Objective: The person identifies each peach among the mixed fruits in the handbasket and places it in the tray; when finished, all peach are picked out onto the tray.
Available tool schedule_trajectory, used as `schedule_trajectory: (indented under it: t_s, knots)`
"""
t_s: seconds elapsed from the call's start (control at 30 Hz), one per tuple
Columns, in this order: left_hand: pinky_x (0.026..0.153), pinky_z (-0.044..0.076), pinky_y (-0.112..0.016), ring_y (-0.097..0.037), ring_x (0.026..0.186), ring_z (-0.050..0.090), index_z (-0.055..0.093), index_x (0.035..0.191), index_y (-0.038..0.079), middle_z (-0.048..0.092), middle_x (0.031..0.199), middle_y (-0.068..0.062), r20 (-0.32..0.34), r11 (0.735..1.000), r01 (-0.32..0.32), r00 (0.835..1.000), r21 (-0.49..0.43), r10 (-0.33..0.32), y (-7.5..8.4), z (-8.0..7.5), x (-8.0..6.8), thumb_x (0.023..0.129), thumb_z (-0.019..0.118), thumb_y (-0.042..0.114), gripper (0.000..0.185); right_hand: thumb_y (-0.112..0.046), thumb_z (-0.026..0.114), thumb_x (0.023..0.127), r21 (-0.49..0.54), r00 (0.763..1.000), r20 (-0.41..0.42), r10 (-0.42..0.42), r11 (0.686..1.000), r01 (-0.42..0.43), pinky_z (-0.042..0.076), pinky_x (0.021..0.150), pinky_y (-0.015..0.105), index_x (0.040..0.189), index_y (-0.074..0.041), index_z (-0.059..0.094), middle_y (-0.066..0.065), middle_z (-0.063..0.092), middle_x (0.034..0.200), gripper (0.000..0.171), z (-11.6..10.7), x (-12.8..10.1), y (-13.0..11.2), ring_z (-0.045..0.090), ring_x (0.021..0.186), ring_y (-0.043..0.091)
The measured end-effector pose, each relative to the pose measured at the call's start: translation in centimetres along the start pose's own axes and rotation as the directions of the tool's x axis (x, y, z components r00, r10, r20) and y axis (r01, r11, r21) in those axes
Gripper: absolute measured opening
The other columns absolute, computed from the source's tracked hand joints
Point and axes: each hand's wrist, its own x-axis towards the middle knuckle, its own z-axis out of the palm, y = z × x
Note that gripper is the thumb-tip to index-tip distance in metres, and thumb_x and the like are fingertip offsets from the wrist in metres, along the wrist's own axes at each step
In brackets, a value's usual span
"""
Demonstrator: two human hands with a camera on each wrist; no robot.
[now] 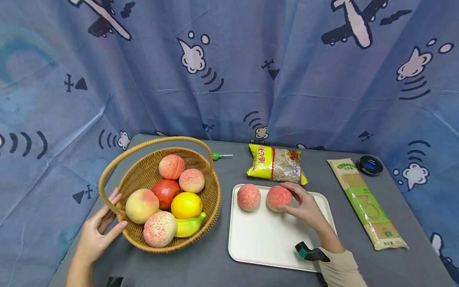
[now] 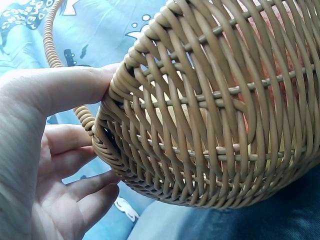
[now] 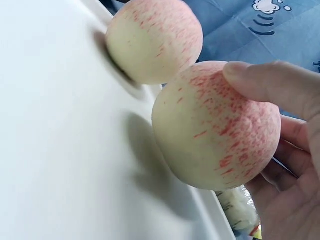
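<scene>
My left hand (image 1: 95, 235) holds the near-left rim of the brown wicker basket (image 1: 217, 187), thumb and fingers either side of the handle's foot. In the left wrist view the thumb (image 2: 75, 87) presses the woven rim. Inside lie several peaches (image 1: 160, 229), a red apple (image 1: 166, 193), a yellow lemon (image 1: 187, 205) and a short green-yellow banana (image 1: 190, 226). My right hand (image 1: 305, 203) grips a pink-speckled peach (image 3: 215, 130) between thumb and fingers, close over the white tray (image 1: 265, 243). Left of it, a second peach (image 1: 249, 197) sits on the tray.
Behind the tray lies a yellow pasta bag (image 1: 276, 162). A green-wrapped lollipop (image 1: 216, 156) is beside the basket. To the right are a long noodle packet (image 1: 367, 203) and a round dark container (image 1: 369, 165). A blue printed curtain (image 1: 229, 79) hangs behind the grey table (image 1: 211, 263).
</scene>
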Motion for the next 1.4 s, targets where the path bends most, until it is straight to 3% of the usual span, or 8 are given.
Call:
schedule_trajectory:
  t_s: [0.13, 0.37, 0.57, 0.8, 1.07, 1.17, 1.4]
  knots:
    - [0.105, 0.036, -0.011, -0.005, 0.138, 0.033, 0.036, 0.14, -0.012, 0.02, 0.153, -0.028, -0.006, 0.999, 0.039, 0.999, 0.013, -0.039, 0.0, 0.0, -0.1, 0.077, 0.059, -0.024, 0.069, -0.006, 0.08, 0.074, 0.002, 0.999, 0.016, 0.035, 0.999, -0.035, 0.034, 0.101, 0.003, 0.131, 0.005, 0.051, 0.016, 0.052, 0.129, 0.065, 0.1, 0.0, 0.3, 0.045, 0.118, -0.008]
    - [0.105, 0.036, -0.01, -0.008, 0.139, 0.034, 0.034, 0.137, -0.019, 0.021, 0.155, -0.023, 0.011, 0.996, -0.082, 0.997, -0.036, 0.083, -0.2, 0.1, 0.1, 0.075, 0.058, -0.027, 0.067, -0.006, 0.078, 0.076, 0.017, 0.997, 0.075, 0.031, 0.999, -0.033, 0.03, 0.103, 0.002, 0.134, 0.005, 0.047, 0.019, 0.049, 0.132, 0.067, 0.3, 0.3, 0.8, 0.042, 0.12, -0.008]
    - [0.105, 0.036, -0.01, -0.007, 0.138, 0.035, 0.034, 0.138, -0.017, 0.021, 0.154, -0.025, 0.007, 0.998, -0.064, 0.998, -0.025, 0.064, -0.2, 0.1, 0.0, 0.075, 0.059, -0.026, 0.068, -0.014, 0.078, 0.078, -0.026, 0.992, 0.107, 0.068, 0.998, -0.065, 0.027, 0.103, 0.0, 0.137, 0.002, 0.044, 0.016, 0.047, 0.135, 0.07, 0.5, 0.6, 0.6, 0.039, 0.121, -0.009]
    - [0.105, 0.036, -0.01, -0.008, 0.139, 0.034, 0.034, 0.137, -0.019, 0.022, 0.155, -0.022, 0.011, 0.996, -0.085, 0.996, -0.031, 0.085, 0.0, 0.1, 0.1, 0.075, 0.058, -0.027, 0.067, -0.019, 0.077, 0.08, -0.059, 0.981, 0.124, 0.147, 0.988, -0.141, 0.026, 0.1, -0.001, 0.14, -0.004, 0.042, 0.014, 0.047, 0.138, 0.072, 0.5, 0.7, 0.7, 0.041, 0.129, 0.026]
    - [0.105, 0.036, -0.01, -0.008, 0.14, 0.033, 0.035, 0.137, -0.017, 0.022, 0.154, -0.023, 0.008, 0.997, -0.078, 0.997, -0.007, 0.078, 0.2, 0.1, 0.1, 0.076, 0.059, -0.026, 0.066, -0.013, 0.076, 0.08, -0.031, 0.983, 0.139, 0.122, 0.992, -0.119, 0.024, 0.101, -0.002, 0.143, 0.001, 0.035, 0.021, 0.04, 0.144, 0.076, 0.6, 0.6, 0.8, 0.034, 0.133, 0.039]
    - [0.105, 0.036, -0.01, -0.009, 0.14, 0.032, 0.036, 0.137, -0.018, 0.023, 0.154, -0.023, 0.005, 0.997, -0.073, 0.997, -0.012, 0.074, 0.2, 0.1, 0.0, 0.076, 0.059, -0.026, 0.066, -0.012, 0.077, 0.08, -0.054, 0.99, 0.111, 0.085, 0.995, -0.079, 0.021, 0.103, -0.002, 0.143, 0.0, 0.035, 0.021, 0.039, 0.145, 0.077, 0.6, 0.6, 0.6, 0.031, 0.136, 0.035]
    - [0.104, 0.036, -0.01, -0.009, 0.14, 0.033, 0.037, 0.136, -0.018, 0.023, 0.154, -0.024, -0.001, 0.997, -0.078, 0.997, 0.0, 0.078, 0.2, 0.2, 0.1, 0.075, 0.059, -0.026, 0.066, -0.002, 0.076, 0.078, -0.061, 0.999, 0.021, -0.035, 0.998, 0.036, 0.022, 0.107, 0.001, 0.143, 0.001, 0.036, 0.024, 0.037, 0.146, 0.077, 0.9, 1.1, -1.5, 0.029, 0.133, -0.007]
